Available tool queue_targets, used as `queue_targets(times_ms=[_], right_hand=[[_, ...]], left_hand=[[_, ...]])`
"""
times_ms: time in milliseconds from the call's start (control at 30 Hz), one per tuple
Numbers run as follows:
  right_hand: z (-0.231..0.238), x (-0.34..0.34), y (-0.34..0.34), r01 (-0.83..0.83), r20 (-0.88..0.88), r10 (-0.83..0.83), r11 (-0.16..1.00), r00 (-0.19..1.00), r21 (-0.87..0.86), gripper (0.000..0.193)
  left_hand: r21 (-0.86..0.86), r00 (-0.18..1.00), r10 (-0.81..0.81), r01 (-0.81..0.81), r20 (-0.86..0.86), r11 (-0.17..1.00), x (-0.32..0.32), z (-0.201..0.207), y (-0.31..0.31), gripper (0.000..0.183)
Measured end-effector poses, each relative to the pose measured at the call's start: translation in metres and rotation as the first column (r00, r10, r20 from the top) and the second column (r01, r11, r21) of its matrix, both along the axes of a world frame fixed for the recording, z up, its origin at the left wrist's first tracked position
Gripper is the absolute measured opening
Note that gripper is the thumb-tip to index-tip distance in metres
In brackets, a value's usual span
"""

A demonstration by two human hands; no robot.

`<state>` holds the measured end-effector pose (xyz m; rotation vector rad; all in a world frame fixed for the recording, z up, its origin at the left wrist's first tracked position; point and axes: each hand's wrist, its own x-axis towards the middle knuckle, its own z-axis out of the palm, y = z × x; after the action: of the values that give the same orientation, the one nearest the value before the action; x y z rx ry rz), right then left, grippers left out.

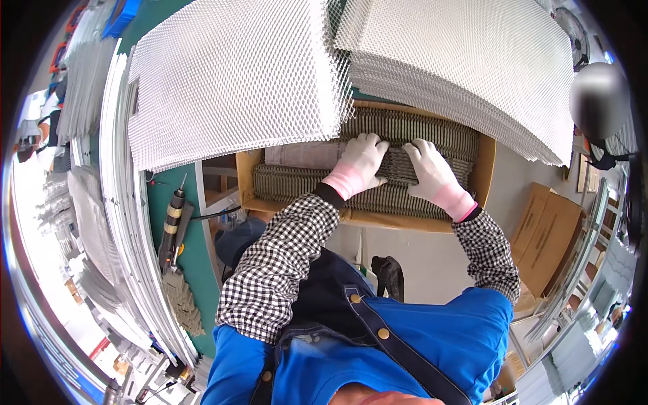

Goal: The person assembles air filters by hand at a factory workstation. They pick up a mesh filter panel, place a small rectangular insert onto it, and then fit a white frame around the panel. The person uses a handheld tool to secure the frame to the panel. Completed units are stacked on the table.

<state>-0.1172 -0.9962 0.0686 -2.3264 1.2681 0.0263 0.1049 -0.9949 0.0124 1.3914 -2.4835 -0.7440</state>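
A cardboard box (pixel 283 210) in front of me holds packed rows of thin grey metal pieces (pixel 412 127) standing on edge. Both my hands wear white gloves with pink cuffs and reach into it. A short run of the same grey pieces (pixel 399 166) lies between them. My left hand (pixel 362 162) has its fingers curled over the left end of this run, thumb toward me. At the right end, my right hand (pixel 430 173) bends its fingers down onto the pieces. The fingertips are partly hidden. Left of my left hand, a pale sheet (pixel 304 155) lies in the box.
Two stacks of expanded metal mesh sheets (pixel 229 74) (pixel 459 64) overhang the box's far side. A power screwdriver (pixel 173 216) and a pile of grey pieces (pixel 181 304) lie on the green bench at left. Long pale metal strips (pixel 118 202) run alongside. Cardboard (pixel 548 229) leans at right.
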Motion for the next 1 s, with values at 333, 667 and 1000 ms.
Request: queue_targets(times_ms=[333,667,1000], right_hand=[[0.004,-0.019,0.031,0.408,0.383,-0.428,0.902,0.818,0.138,0.081],[-0.022,0.036,0.068,0.347,0.561,-0.823,0.553,0.088,0.757,0.071],[-0.058,0.010,0.050,0.046,0.480,-0.873,0.478,-0.085,0.877,0.082]], left_hand=[[-0.072,0.988,0.057,-0.068,-0.142,0.995,0.021,-0.006,0.012,0.067],[0.290,0.799,0.338,-0.215,-0.498,0.933,0.026,0.010,0.021,0.048],[0.246,0.908,0.316,-0.251,-0.275,0.936,0.031,-0.012,0.051,0.070]])
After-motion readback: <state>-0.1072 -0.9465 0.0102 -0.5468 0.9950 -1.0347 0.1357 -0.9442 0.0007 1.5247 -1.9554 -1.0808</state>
